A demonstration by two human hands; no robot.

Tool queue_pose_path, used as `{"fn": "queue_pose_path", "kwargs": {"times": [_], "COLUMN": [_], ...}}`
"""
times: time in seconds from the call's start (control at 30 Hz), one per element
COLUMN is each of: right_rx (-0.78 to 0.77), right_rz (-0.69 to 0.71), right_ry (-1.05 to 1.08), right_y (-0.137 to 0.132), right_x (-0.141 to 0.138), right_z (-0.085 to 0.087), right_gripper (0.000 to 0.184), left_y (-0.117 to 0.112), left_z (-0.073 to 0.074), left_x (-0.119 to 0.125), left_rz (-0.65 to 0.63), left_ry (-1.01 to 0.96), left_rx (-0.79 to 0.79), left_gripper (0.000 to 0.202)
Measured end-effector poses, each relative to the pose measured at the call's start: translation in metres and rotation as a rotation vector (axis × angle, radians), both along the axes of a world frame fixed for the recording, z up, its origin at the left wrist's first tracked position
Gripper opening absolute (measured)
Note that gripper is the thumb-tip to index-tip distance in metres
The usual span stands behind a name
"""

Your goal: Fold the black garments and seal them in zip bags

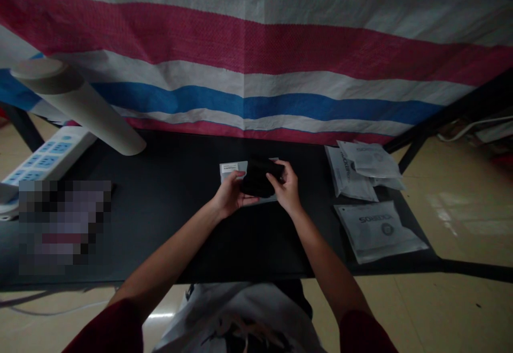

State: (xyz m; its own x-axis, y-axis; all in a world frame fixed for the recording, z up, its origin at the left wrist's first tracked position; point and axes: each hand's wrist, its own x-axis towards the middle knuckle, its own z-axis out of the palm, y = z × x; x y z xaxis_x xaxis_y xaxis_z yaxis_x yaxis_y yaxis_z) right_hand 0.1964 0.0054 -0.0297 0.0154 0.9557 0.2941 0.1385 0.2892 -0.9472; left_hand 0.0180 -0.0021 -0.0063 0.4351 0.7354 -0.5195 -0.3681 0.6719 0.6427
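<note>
Left forearm (168, 265) and right forearm (326, 267) angle inward from dark red sleeves (108, 329), wrists over the middle of the black table (160, 182). Left hand (230, 195) is low, fingers pointing right; right hand (286, 186) is just beside it, fingers curled down.

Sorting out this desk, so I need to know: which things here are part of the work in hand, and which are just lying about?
In hand: black fabric bundle, gripped by left hand and right hand; grey labelled packet beneath it.

Lying about: white printed pouches, power strip, pale cardboard tube.
</note>
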Motion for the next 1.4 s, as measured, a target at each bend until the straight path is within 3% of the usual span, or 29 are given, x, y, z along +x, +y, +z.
{"fn": "queue_pose_path", "kwargs": {"times": [0.13, 0.3, 0.37, 0.47, 0.63, 0.83, 0.97, 1.07, 1.23, 1.4], "right_rx": [0.112, 0.051, -0.045, -0.291, -0.577, -0.746, -0.714, -0.675, -0.698, -0.714], "right_rz": [0.144, 0.196, 0.18, 0.178, 0.33, 0.236, 0.118, 0.078, 0.123, 0.093], "right_ry": [-0.013, 0.036, 0.144, 0.443, 0.719, 0.832, 0.975, 1.111, 1.135, 0.976], "right_y": [-0.002, -0.005, -0.006, -0.007, -0.015, -0.008, 0.002, 0.004, 0.003, -0.003], "right_x": [0.0, 0.0, 0.0, -0.005, -0.023, -0.018, 0.003, 0.016, 0.02, 0.007], "right_z": [0.003, 0.01, 0.011, 0.01, 0.004, 0.007, 0.017, 0.025, 0.029, 0.021], "right_gripper": [0.014, 0.018, 0.021, 0.041, 0.05, 0.035, 0.028, 0.028, 0.027, 0.02], "left_y": [0.004, 0.005, 0.006, 0.008, 0.006, 0.001, 0.006, 0.01, 0.011, 0.008], "left_z": [0.011, 0.012, 0.008, 0.002, -0.01, -0.011, -0.006, -0.005, -0.006, -0.002], "left_x": [-0.006, -0.004, -0.003, -0.002, 0.006, -0.001, -0.026, -0.037, -0.034, -0.028], "left_rz": [0.099, 0.211, 0.26, 0.343, 0.418, 0.15, -0.301, -0.583, -0.574, -0.494], "left_ry": [-0.031, 0.078, 0.097, 0.102, 0.142, 0.458, 0.852, 1.028, 1.142, 1.326], "left_rx": [-0.108, -0.07, -0.03, 0.054, 0.34, 0.753, 1.03, 1.127, 1.213, 1.175], "left_gripper": [0.053, 0.036, 0.03, 0.025, 0.027, 0.047, 0.069, 0.051, 0.015, 0.014]}}
